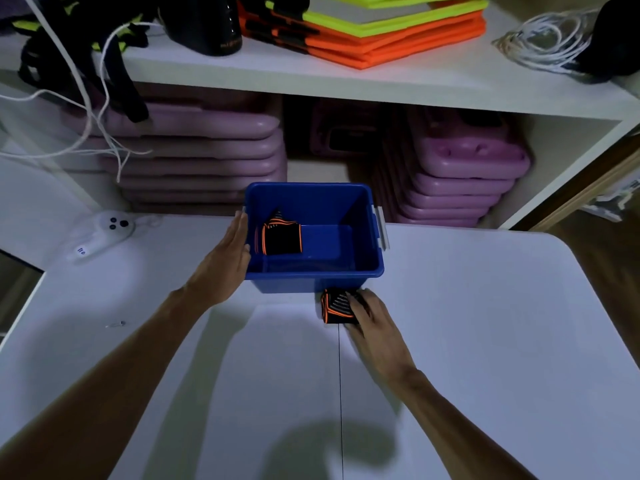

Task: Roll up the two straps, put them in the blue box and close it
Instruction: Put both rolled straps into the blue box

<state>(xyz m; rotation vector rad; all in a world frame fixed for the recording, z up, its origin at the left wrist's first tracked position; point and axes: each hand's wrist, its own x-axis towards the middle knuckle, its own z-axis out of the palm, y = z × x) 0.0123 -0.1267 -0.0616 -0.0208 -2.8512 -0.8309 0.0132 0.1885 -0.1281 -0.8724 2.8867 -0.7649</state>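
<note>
One rolled strap [281, 237] is already lying in the blue box [346, 273], left half; the second rolled strap [335, 306] is gripped by the right hand [372, 318] on the table [485, 323], just in front of the box's near wall. The box's left wall is braced by the left hand [227, 252], flat and open, nothing held. Step in hand is judged as loading strap two: a lift over the near rim into the free right half is needed, roll kept pinched; no lid is seen in view.
</note>
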